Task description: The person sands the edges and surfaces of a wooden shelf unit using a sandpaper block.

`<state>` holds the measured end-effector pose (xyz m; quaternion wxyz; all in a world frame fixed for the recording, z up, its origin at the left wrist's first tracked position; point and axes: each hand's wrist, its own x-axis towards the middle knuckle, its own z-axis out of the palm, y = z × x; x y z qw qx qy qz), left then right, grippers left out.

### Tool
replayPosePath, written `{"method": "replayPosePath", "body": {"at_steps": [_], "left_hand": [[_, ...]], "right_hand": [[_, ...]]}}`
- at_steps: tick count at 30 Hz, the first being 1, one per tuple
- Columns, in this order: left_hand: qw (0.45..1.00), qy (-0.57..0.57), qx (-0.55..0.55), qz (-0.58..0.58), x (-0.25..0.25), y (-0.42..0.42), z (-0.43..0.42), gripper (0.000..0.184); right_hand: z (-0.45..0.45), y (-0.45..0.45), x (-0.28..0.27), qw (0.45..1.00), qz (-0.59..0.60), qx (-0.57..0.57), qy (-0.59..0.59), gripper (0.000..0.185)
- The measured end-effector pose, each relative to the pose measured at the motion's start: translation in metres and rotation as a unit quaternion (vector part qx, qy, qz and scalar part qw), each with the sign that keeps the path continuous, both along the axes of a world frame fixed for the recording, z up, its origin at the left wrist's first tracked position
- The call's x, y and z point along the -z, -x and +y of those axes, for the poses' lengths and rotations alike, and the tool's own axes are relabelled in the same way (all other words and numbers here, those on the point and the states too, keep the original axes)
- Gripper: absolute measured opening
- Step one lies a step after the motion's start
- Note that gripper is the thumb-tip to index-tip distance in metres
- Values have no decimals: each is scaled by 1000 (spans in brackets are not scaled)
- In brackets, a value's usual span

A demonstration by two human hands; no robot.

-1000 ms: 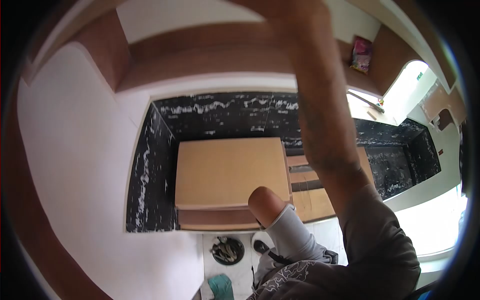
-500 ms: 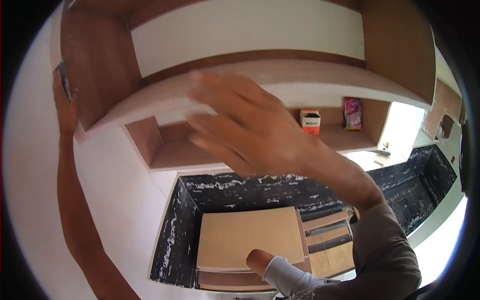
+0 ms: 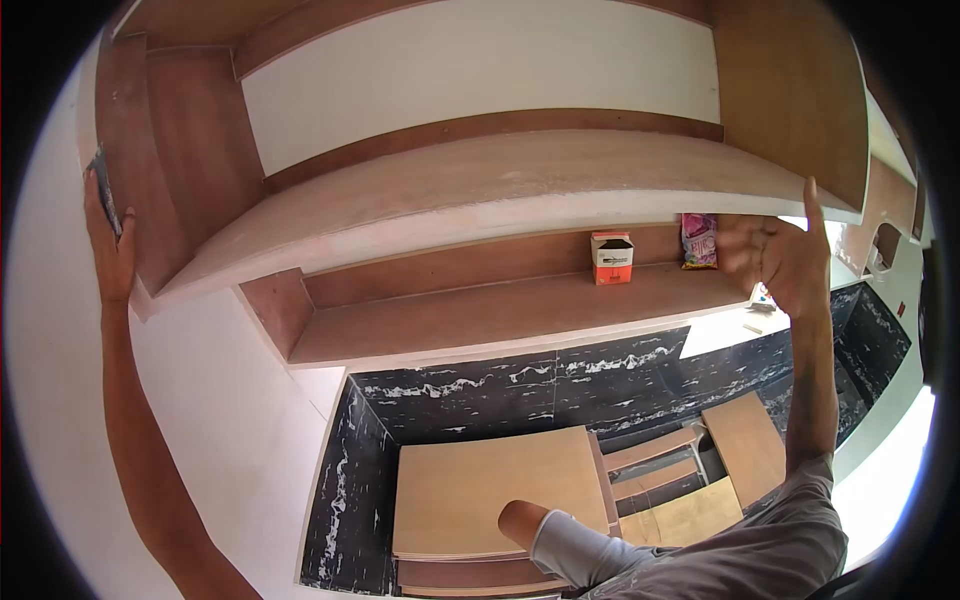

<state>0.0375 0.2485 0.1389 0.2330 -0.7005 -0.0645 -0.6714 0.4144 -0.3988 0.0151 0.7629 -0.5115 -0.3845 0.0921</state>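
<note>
At the far left, my left hand (image 3: 112, 250) reaches up along the side of the wooden cabinet. It holds a dark grey flat piece that looks like sandpaper (image 3: 101, 185) against the cabinet's pale front edge. My right hand (image 3: 790, 262) is raised at the right end of the long shelf (image 3: 480, 165), slightly blurred. One finger points up and the others are spread, with nothing in them. A small white and orange box (image 3: 612, 262) and a pink-purple packet (image 3: 698, 242) stand on the lower shelf (image 3: 500, 310), left of that hand.
Below, stacked wooden boards (image 3: 495, 490) lie beside black, white-veined wall panels (image 3: 470, 385). Narrow strips (image 3: 650, 450) and another board (image 3: 745, 445) lie to their right. A grey sleeve (image 3: 590, 550) shows at the bottom. The shelf's front edge juts out overhead.
My right hand has swung from in front of the shelf to its right end, uncovering the shelf edge. My left hand still holds the dark piece at the cabinet edge. The view has shifted slightly.
</note>
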Motion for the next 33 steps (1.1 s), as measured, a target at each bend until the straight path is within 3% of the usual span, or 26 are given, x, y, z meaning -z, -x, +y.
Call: {"method": "replayPosePath", "body": {"at_steps": [3, 4, 8, 13, 15, 17, 19, 24, 27, 29, 30, 32, 33], "left_hand": [[999, 43, -23, -16, 1, -4, -3, 71], [997, 63, -37, -28, 0, -3, -4, 73], [994, 106, -38, -13, 1, -1, -18, 79], [995, 96, -37, 3, 0, 1, -22, 83], [997, 33, -59, 41, -4, 5, -35, 83], [996, 59, -57, 46, -8, 0, -54, 85], [991, 129, -15, 40, -10, -3, -66, 87], [978, 197, -57, 40, -19, -3, -80, 92], [969, 233, -78, 24, -22, -4, -83, 94], [967, 238, -92, 21, -28, -8, -94, 94], [965, 243, -96, 19, -30, -9, -95, 94], [962, 252, -101, 16, -32, -10, -96, 94], [960, 260, -99, 20, -32, -9, -95, 95]], "right_hand": [[2, -6, -15, 987, 52, 92, -125, 73], [1, -13, -15, 982, 49, 134, -121, 64], [-24, -47, -6, 990, 39, 90, -98, 46], [-54, -83, 15, 992, 10, 19, -123, 38], [-43, -75, 18, 975, 65, 55, -206, 37], [-19, -39, 5, 958, 127, 161, -202, 37], [-19, -23, -4, 949, 218, 152, -171, 46], [-43, -35, 7, 925, 329, 182, -65, 50], [-70, -47, 15, 921, 384, 1, -62, 51], [-103, -74, 55, 841, 499, -181, -108, 57], [-106, -78, 67, 863, 501, -38, -46, 58], [-90, -44, 15, 915, 328, -218, -84, 59], [-86, -45, 3, 915, 332, -224, -51, 58]]}}
